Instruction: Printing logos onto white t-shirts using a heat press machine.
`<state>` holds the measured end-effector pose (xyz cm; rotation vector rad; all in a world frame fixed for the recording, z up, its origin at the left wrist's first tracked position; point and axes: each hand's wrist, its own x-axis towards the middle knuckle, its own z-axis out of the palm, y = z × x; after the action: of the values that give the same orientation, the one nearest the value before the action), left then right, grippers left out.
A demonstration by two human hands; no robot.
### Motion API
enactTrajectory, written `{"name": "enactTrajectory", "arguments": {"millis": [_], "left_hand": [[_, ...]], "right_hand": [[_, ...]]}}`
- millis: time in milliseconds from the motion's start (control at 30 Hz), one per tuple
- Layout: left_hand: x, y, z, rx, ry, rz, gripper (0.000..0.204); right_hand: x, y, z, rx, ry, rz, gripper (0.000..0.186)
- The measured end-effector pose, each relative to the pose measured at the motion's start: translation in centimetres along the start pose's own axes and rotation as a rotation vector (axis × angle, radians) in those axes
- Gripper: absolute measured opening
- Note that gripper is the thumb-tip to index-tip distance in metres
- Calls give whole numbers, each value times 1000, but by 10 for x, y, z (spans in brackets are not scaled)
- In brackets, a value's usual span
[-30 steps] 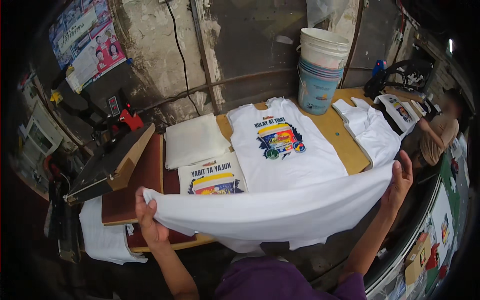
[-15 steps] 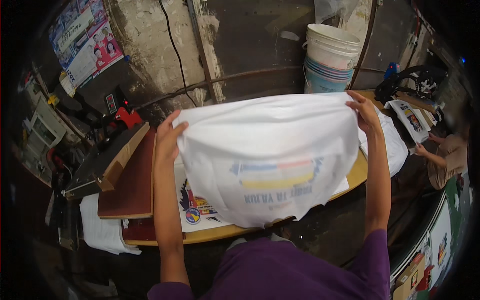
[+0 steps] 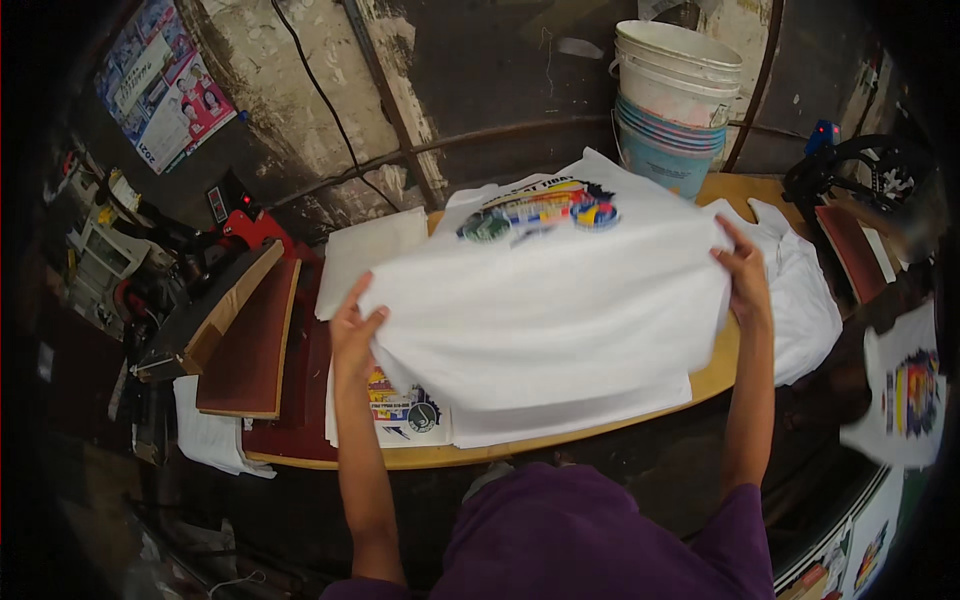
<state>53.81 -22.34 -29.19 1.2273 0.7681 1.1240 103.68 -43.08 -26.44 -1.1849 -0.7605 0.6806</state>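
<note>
A white shirt (image 3: 550, 320) is stretched between my two hands over the table (image 3: 715, 375). Its far part lies spread on the tabletop with a colourful print facing up; the near part is raised and sags in folds. My left hand (image 3: 356, 330) pinches the left near corner between thumb and fingers. At the opposite corner, my right hand (image 3: 745, 272) grips the cloth the same way. Under the shirt's left side, a sheet with a colourful printed design (image 3: 410, 408) shows partly. Behind my left hand rests a stack of pale sheets (image 3: 375, 258).
To the left stands a heat press with a dark red board (image 3: 250, 345). Stacked buckets (image 3: 670, 120) are at the back. More white shirts (image 3: 800, 285) lie heaped on the right. Beyond them is another press (image 3: 850, 180), and a printed white shirt (image 3: 908, 395) appears at the far right.
The shirt has come down from being held up, and its print now lies face up on the far side. The printed shirt at far right has moved nearer from the right press.
</note>
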Motion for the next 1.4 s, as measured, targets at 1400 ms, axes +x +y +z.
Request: {"name": "enactTrajectory", "arguments": {"millis": [1400], "left_hand": [[-111,-180,-23,1003,-494,-375,64]], "right_hand": [[-109,204,-139,-908,-327,351,67]]}}
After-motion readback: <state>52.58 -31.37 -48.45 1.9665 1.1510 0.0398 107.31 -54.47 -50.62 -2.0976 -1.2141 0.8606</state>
